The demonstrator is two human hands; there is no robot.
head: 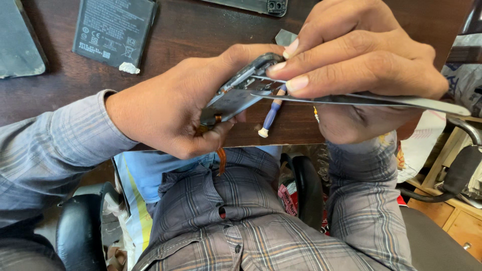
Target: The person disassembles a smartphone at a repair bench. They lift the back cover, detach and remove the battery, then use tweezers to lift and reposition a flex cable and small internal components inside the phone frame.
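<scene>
While the opened phone (236, 95) is clamped in the left hand (170, 113), tweezers (361, 99) are pinched by the right hand (356, 60); a slip risks tearing the orange flex cable (221, 159).

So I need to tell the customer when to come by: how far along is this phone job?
Done: the phone is opened, with its battery out on the desk. In hand: the left hand holds the phone frame on edge, and the right hand works tweezers into it; an orange ribbon cable hangs loose. Left: nothing looks put back together yet, so I would guess roughly midway.
</scene>
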